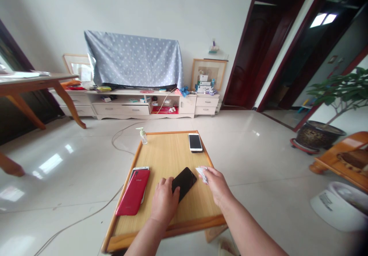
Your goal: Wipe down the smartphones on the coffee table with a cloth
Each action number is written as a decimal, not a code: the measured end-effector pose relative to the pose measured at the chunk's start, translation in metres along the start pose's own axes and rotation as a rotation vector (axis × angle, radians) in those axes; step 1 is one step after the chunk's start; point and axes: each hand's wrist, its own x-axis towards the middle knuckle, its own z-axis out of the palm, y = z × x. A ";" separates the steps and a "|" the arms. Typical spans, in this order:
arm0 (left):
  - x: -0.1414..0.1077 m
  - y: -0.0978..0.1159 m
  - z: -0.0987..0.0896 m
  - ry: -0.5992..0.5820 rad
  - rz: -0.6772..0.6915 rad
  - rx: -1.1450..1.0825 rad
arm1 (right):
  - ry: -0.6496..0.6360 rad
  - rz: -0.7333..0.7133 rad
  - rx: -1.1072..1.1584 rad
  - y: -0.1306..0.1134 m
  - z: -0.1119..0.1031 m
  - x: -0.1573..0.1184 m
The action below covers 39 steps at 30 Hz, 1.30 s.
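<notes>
The left hand (164, 201) rests on a black smartphone (184, 183) without closing around it, near the front of the tabletop (172, 152). The right hand (217, 186) narrowly pinches a folded white tissue (202, 174); a red phone (132, 192) lies near the left edge, a white phone (195, 142) by the far right corner.

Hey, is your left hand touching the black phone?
Touching: the head view shows the left hand pressed against the lower edge of the black phone, with no gap.
</notes>
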 end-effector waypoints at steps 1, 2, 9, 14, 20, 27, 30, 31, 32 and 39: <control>-0.001 0.000 -0.001 0.010 0.014 0.033 | 0.002 -0.006 -0.003 0.000 0.000 0.000; -0.002 0.001 -0.001 0.019 0.027 0.065 | 0.004 -0.014 -0.004 0.000 0.001 0.000; -0.007 0.009 -0.006 0.017 0.027 0.230 | 0.008 -0.040 -0.035 0.004 0.008 -0.001; -0.007 0.009 -0.009 0.005 0.022 0.237 | -0.008 -0.076 -0.142 0.004 0.013 -0.005; -0.008 0.008 -0.016 0.036 0.052 0.056 | -0.157 -0.018 -0.120 -0.009 0.024 -0.025; -0.008 0.017 -0.019 -0.088 0.104 -0.403 | -0.358 0.072 -0.044 -0.020 0.033 -0.040; -0.006 0.013 -0.018 -0.054 0.061 -0.403 | -0.325 0.070 -0.058 -0.018 0.032 -0.035; -0.005 0.011 -0.019 -0.029 0.045 -0.386 | -0.292 0.068 -0.057 -0.017 0.030 -0.033; -0.004 0.008 -0.019 -0.007 0.034 -0.371 | -0.258 0.064 -0.053 -0.016 0.029 -0.030; -0.003 0.000 -0.025 0.025 0.030 -0.155 | -0.219 0.010 -0.109 -0.008 0.025 -0.020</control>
